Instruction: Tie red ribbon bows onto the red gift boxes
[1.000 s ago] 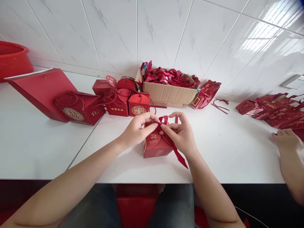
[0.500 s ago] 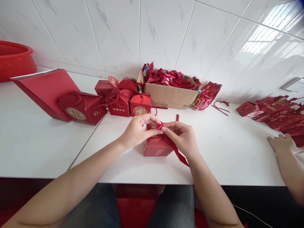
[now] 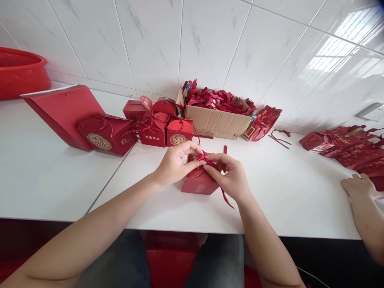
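A small red gift box [image 3: 199, 187] stands upright on the white table in front of me. Over its top, my left hand [image 3: 177, 163] pinches a red ribbon [image 3: 227, 198] between thumb and fingers. My right hand [image 3: 230, 173] closes on the same ribbon just beside it, the fingertips of both hands almost touching. A gathered loop or knot shows at the left fingertips; its exact form is partly hidden. One ribbon end hangs down the box's right side below my right hand.
Behind stands a cardboard carton [image 3: 217, 119] heaped with red ribbons. Several red boxes [image 3: 153, 130] are at the back left, near a red basin [image 3: 22, 74]. To the right are more red gift bags [image 3: 354, 144] and another person's hand [image 3: 360, 186]. Loose ribbon strips [image 3: 280, 138] lie behind.
The ribbon at my fingertips has shifted and bunched up, and its hanging end looks narrower and shorter. Both hands remain over the box. The view has tilted slightly.
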Demonstrator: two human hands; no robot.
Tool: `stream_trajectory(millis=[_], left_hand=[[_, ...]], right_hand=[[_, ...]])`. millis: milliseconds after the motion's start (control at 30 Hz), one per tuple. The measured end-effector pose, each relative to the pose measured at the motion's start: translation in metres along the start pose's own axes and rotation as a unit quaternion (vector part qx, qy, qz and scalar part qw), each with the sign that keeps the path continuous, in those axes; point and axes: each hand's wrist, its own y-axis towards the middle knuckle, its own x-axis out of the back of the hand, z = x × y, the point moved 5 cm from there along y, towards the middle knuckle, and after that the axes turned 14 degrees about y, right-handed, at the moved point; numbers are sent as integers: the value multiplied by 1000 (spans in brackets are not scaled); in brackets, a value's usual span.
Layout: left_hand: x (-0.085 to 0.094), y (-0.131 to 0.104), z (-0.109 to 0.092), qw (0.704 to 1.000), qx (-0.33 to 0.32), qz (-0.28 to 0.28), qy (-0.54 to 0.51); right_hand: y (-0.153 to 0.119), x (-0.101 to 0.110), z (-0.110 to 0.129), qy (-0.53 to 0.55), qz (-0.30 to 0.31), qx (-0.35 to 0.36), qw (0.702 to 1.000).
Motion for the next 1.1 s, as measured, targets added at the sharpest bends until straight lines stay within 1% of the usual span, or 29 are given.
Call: stream_trajectory(millis=[100, 233, 333, 467, 533, 667, 833, 1000, 1100], left_hand=[[2, -1, 0, 1000, -18, 4, 22], [1, 0, -1, 998, -46, 22, 25], [-1, 1, -1, 997, -55, 29, 34], [1, 1, -1, 997, -62, -3, 43], [1, 1, -1, 996, -70, -12, 52], [3, 0, -2, 995, -83, -23, 51], [3, 1, -4, 994, -97, -30, 32], [3, 1, -4, 995, -96, -20, 30], [4, 1, -5, 995, -94, -8, 22]], right_hand=[[1, 3, 0, -14, -1, 22, 1000], [1, 4, 0, -4, -17, 16, 1000], [2, 4, 0, 11, -25, 13, 1000], [1, 2, -2, 29, -21, 27, 999], [1, 2, -1, 23, -18, 48, 998], [2, 2, 3, -25, -22, 99, 995], [3, 2, 3, -76, -21, 121, 989], [2, 4, 0, -108, -36, 121, 986], [3, 3, -2, -93, -38, 91, 991]])
